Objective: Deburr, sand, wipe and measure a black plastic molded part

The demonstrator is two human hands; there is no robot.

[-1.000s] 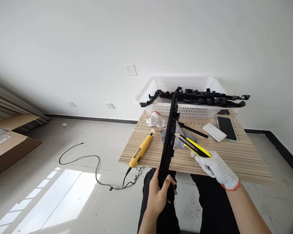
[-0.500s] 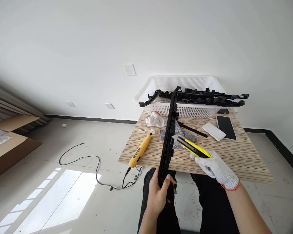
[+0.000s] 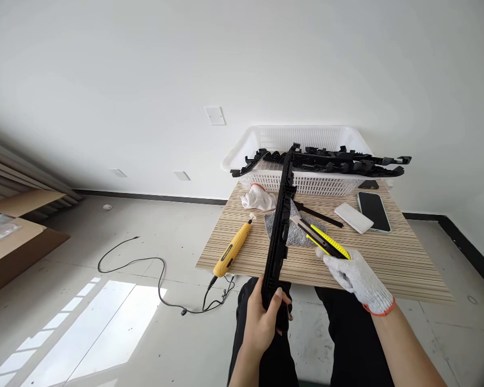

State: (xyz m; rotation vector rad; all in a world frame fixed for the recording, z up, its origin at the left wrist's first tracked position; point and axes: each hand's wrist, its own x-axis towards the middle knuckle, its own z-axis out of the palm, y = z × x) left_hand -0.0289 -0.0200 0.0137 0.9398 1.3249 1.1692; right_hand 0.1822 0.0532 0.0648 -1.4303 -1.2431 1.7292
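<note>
My bare left hand [image 3: 264, 317] grips the lower end of a long black plastic trim strip [image 3: 280, 226], held tilted upright over the table's front edge. Its far end reaches up in front of the basket. In my right hand [image 3: 358, 279], which wears a white knit glove with an orange cuff, is a yellow and black utility knife [image 3: 325, 240]. The blade is out and points up and left, a little to the right of the strip. Behind the strip lies a grey cloth [image 3: 302, 228], partly hidden.
A white plastic basket [image 3: 302, 185] at the back holds several black plastic strips [image 3: 347, 161]. On the wood-grained table [image 3: 399, 263] are a yellow corded rotary tool [image 3: 233, 250], a white glove [image 3: 258, 199], a thin black bar [image 3: 320, 214], a white pad [image 3: 354, 217] and a phone [image 3: 374, 211].
My right hand has drawn the knife slightly right, so its blade tip now sits farther from the strip. My left hand and the strip have barely moved.
</note>
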